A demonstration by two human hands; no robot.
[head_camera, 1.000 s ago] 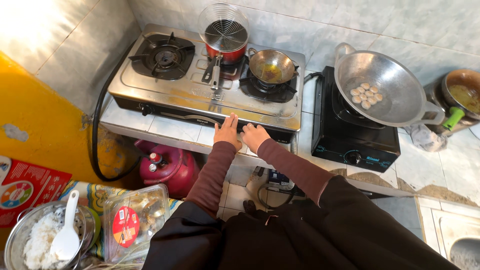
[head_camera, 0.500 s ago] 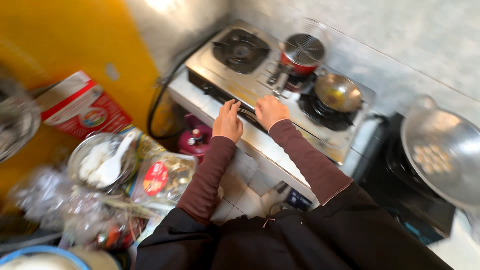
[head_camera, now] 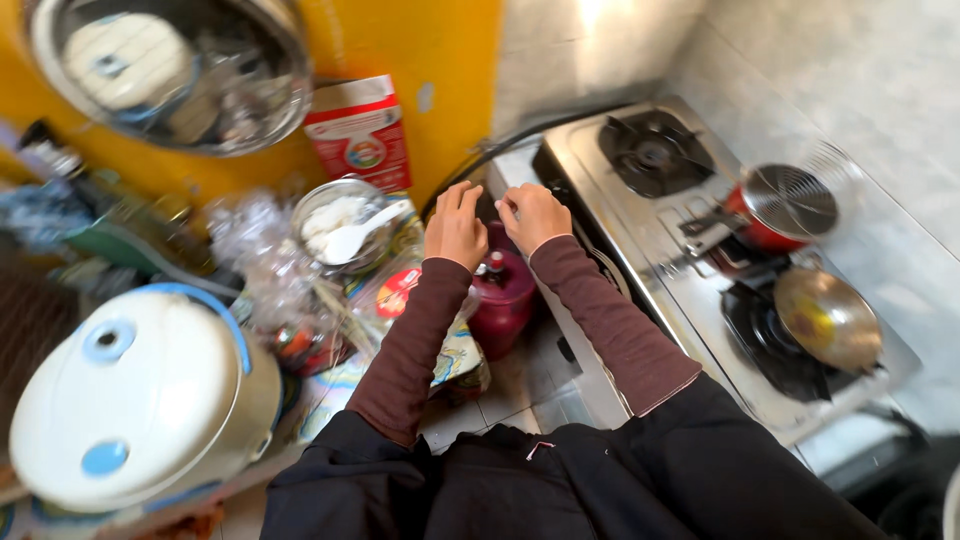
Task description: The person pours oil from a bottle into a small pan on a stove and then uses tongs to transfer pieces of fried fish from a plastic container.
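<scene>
A white rice cooker (head_camera: 140,395) sits bottom left — blue trim on its lid. Beside it, a bowl (head_camera: 340,225) of white food holds a white spoon (head_camera: 355,238). A red-and-white carton (head_camera: 360,132) leans on the yellow wall (head_camera: 440,60). Farther right — a red pot (head_camera: 778,208) and a pan (head_camera: 828,318).

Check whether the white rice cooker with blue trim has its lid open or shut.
Shut. The white rice cooker with blue trim has its domed lid lying flat on the body, with no gap and no inner pot showing.

A home kitchen: gas stove (head_camera: 690,250) with pans, rice cooker (head_camera: 140,400), tiled walls (head_camera: 850,90).
</scene>
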